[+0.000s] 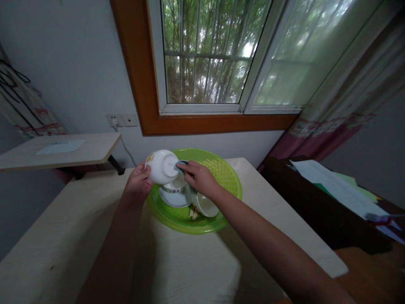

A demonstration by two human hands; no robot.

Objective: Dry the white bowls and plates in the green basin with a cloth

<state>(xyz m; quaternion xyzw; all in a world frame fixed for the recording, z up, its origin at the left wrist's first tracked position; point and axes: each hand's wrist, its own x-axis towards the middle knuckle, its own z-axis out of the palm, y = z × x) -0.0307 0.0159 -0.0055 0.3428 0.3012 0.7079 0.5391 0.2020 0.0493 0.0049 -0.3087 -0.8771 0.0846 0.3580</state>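
Note:
My left hand [139,180] is closed on the rim of a white bowl [160,166], which is tilted so that its base faces right. Pinched in my right hand [199,176] is a small grey-blue cloth [181,164], pressed against the bowl's base. Both hands are over a green plastic basket [193,228] with a perforated bottom. Inside it lie a white plate [175,199], a patterned bowl [175,186] on that plate, and a white cup or mug [206,205] on its side. Wooden chopstick-like ends [193,212] show beside the cup. My right hand and forearm hide part of the basket.
The basket stands on a pale wooden table [186,261] against the wall below a window [218,55]. A raised wooden shelf [95,147] is at left, near a wall socket [114,120] with a cable. Papers [329,181] lie on dark furniture at right, by a curtain [332,109].

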